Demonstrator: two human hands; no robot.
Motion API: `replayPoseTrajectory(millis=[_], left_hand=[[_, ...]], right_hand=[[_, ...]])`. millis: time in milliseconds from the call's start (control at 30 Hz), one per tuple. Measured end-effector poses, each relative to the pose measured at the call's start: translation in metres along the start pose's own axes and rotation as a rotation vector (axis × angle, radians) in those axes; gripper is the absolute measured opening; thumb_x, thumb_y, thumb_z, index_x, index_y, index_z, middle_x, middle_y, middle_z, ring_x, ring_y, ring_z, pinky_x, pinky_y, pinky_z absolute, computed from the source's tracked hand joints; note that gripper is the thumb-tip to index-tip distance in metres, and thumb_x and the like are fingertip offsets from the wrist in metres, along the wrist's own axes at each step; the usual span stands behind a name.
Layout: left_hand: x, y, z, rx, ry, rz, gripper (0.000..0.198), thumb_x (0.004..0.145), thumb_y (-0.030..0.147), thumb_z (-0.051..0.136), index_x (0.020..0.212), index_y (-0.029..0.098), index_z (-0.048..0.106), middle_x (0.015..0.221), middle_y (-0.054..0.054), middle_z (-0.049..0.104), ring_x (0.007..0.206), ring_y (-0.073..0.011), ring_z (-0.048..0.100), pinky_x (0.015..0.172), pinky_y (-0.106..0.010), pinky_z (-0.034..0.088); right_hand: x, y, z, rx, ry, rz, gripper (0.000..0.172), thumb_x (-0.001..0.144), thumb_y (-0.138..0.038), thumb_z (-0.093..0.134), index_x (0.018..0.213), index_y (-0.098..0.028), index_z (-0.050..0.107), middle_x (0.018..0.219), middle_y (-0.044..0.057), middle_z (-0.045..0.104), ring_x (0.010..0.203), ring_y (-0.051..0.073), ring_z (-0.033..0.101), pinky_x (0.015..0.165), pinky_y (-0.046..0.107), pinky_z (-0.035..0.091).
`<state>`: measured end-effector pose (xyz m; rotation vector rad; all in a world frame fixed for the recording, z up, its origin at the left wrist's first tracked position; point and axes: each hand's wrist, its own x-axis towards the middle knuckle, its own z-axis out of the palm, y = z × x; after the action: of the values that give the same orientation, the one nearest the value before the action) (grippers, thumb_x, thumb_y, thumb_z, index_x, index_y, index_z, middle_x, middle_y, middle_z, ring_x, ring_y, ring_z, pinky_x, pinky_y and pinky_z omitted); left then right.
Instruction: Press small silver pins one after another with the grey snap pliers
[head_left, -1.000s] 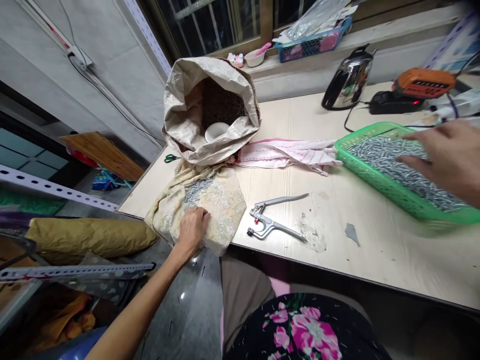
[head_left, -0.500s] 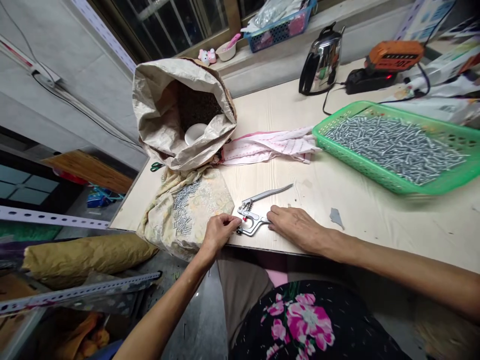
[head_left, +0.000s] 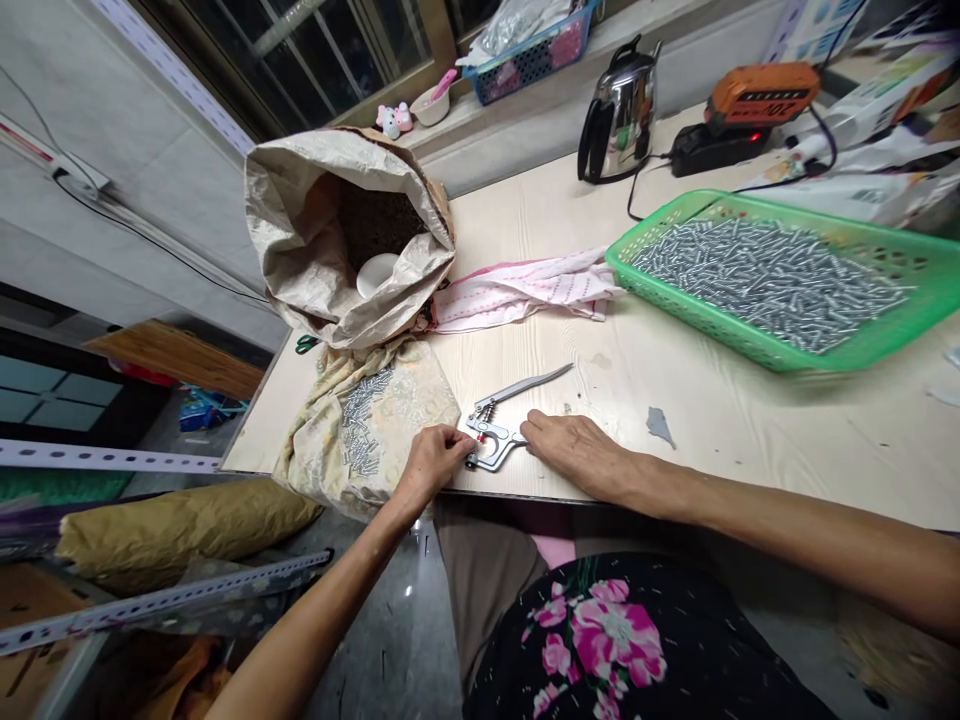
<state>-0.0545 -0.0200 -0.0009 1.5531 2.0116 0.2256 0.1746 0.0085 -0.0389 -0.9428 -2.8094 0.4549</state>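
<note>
Hand pliers (head_left: 496,432), the snap-setting kind, lie at the table's front edge. Their upper handle is spread wide, a spring shows at the pivot and a small red part sits in the jaw. My right hand (head_left: 566,448) is closed around the lower handle. At the jaw end, my left hand (head_left: 433,460) pinches with thumb and fingertips; what is between them is too small to make out. Left of that hand, a pile of small metal pins (head_left: 361,440) lies on a yellowish patterned cloth (head_left: 424,400).
A big open sack (head_left: 292,240) with a white bowl (head_left: 375,275) inside stands at the back left. Pink-white cloth (head_left: 525,290) lies mid-table. A green basket (head_left: 697,318) of metal pins is on the right. Behind it are a kettle (head_left: 626,115) and an orange battery (head_left: 761,97).
The whole view has shifted slightly, moving the table items a little leftward in the picture. Both hands keep their places at the pliers, and the handles stay spread.
</note>
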Motion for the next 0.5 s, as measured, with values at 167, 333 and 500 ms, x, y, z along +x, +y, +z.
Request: replayPoseTrajectory(millis=[167,333,500], left_hand=[[0.002,0.016,-0.012,0.128,-0.064,0.014,0.021,0.076,0.028,0.060,0.074,0.013,0.074,0.064,-0.001,0.068,0.064,-0.0141,0.057,0.059,-0.022,0.035],[0.006,0.020,-0.012,0.188,-0.134,0.078,0.021,0.075,0.028,0.061,0.066,0.012,0.071,0.057,0.000,0.063,0.059,-0.0123,0.053,0.055,-0.022,0.032],[0.009,0.002,-0.007,0.009,-0.269,-0.029,0.024,0.075,0.035,0.062,0.072,0.012,0.069,0.052,0.001,0.058,0.051,-0.0116,0.052,0.051,-0.021,0.034]], right_hand=[[-0.001,-0.003,-0.010,0.015,-0.062,0.006,0.025,0.086,-0.001,0.033,0.096,-0.016,0.051,0.092,0.007,0.055,0.066,0.015,0.044,0.057,0.031,0.027],[-0.003,-0.010,-0.021,0.005,-0.088,0.005,0.024,0.087,0.001,0.032,0.091,-0.016,0.049,0.094,0.008,0.056,0.068,0.015,0.044,0.057,0.030,0.025],[-0.001,-0.008,-0.017,0.005,-0.069,-0.021,0.021,0.089,-0.001,0.033,0.091,-0.016,0.049,0.093,0.007,0.055,0.064,0.014,0.040,0.056,0.031,0.021]])
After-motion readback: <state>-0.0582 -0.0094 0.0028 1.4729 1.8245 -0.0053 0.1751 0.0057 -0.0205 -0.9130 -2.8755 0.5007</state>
